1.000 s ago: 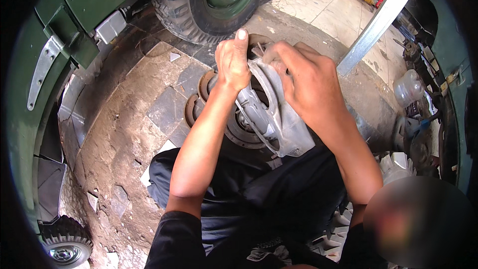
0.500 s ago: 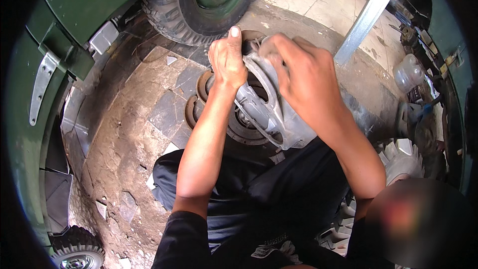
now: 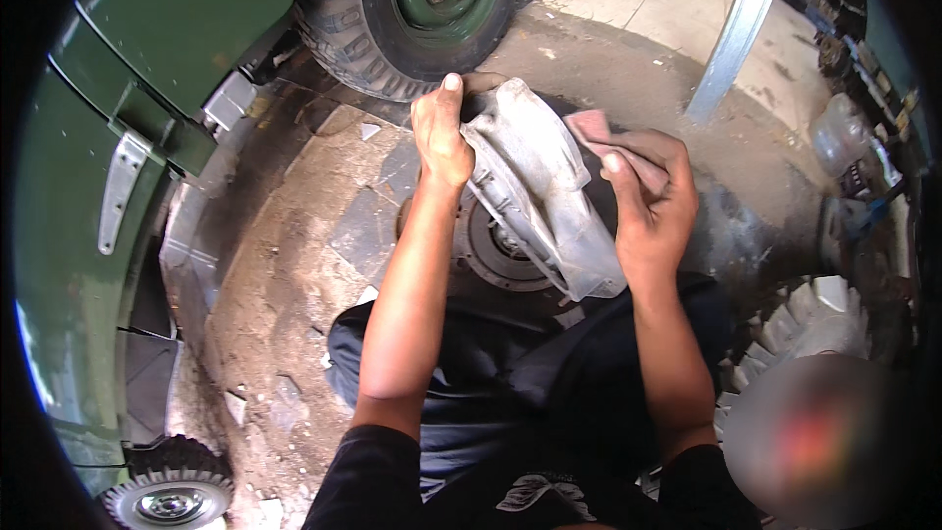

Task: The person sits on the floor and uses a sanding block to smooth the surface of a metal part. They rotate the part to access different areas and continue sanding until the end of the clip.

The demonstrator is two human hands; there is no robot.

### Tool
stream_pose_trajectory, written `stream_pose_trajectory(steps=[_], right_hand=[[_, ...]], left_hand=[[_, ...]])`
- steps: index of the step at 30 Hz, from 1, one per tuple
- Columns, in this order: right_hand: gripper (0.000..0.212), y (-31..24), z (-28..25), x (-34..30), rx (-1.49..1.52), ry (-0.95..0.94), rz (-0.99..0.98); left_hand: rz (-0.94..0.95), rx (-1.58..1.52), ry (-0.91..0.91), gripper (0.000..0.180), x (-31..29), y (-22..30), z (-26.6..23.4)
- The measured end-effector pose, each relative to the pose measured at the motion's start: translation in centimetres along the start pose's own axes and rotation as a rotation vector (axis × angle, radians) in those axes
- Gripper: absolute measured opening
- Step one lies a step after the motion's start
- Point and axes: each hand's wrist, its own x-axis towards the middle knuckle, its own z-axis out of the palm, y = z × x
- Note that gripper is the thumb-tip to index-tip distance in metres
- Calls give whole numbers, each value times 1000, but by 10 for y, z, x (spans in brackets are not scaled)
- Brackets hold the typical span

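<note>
My left hand is closed on the upper left rim of a grey cast-metal housing, its thumb pointing up. The housing looks like a bell housing and is held tilted above my lap, its outer face toward me. My right hand pinches a folded piece of reddish-brown sandpaper between thumb and fingers, just right of the housing and apart from it. Below, partly hidden by the housing, a round metal disc lies on the ground.
A green vehicle body stands at the left, with a large tyre ahead. A metal post rises at the far right. Beyond it lies a clear plastic bottle. Another knobbly tyre is beside my right side. Broken tiles litter the ground.
The housing has turned, so its hollow side no longer faces up. My right hand has drawn back to the right and down, bringing the sandpaper into view. My left hand keeps its grip.
</note>
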Motion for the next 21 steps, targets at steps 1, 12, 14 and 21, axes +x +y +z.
stream_pose_trajectory(steps=[1, 12, 14, 21], right_hand=[[23, 13, 6, -11, 170, 130, 84], [16, 16, 14, -7, -81, 103, -252], [16, 15, 12, -4, -60, 91, -214], [19, 19, 14, 0, -44, 86, -176]], left_hand=[[2, 26, -4, 68, 1, 3, -3], [258, 305, 151, 47, -12, 33, -11], [277, 402, 42, 33, -17, 54, -11], [659, 661, -54, 26, -6, 54, -17]])
